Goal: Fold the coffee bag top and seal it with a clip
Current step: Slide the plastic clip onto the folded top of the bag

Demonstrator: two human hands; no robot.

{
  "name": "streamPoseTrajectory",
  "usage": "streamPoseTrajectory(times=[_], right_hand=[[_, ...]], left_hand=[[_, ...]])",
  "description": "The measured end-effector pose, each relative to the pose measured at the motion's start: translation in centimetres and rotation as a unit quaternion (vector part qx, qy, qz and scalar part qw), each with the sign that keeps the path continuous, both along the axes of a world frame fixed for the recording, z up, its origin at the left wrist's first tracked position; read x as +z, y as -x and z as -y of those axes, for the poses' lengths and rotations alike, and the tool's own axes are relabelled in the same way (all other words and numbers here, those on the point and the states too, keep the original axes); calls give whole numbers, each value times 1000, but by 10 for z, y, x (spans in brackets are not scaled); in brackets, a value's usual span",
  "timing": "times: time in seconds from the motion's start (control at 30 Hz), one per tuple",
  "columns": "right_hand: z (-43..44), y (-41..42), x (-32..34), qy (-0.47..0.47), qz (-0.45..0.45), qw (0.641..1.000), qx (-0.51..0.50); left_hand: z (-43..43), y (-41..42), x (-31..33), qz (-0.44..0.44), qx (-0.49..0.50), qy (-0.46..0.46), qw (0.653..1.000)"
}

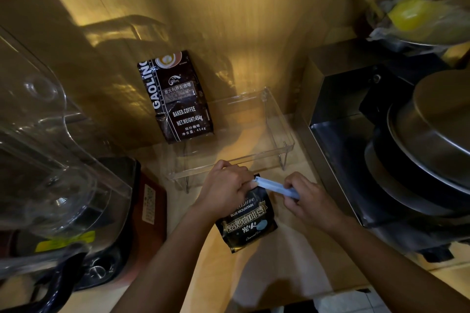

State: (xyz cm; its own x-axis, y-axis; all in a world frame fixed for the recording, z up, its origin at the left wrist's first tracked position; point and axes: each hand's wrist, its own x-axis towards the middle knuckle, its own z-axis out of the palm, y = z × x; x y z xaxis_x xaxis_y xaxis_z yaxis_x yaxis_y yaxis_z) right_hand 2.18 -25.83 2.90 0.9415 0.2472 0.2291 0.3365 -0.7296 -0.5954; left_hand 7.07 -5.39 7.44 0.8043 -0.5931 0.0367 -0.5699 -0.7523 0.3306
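Head view showed the left hand (225, 189) pinching the coffee bag (248, 221) top folded, right hand (306, 197) gripping the pale blue clip (276, 187) across it; closure unconfirmed.

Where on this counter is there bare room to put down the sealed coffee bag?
Bare wooden counter lies just below the Blue Mountain coffee bag, between the two forearms. The clear acrylic tray behind the hands also looks empty. The left is crowded by the blender, the right by stacked metal pans.
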Motion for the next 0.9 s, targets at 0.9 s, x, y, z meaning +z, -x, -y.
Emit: streamPoseTrajectory(times=[0.9], right_hand=[[9, -3, -11, -42, -43, 998, -13]], left_hand=[[-4, -5, 1, -118, -16, 68, 990]])
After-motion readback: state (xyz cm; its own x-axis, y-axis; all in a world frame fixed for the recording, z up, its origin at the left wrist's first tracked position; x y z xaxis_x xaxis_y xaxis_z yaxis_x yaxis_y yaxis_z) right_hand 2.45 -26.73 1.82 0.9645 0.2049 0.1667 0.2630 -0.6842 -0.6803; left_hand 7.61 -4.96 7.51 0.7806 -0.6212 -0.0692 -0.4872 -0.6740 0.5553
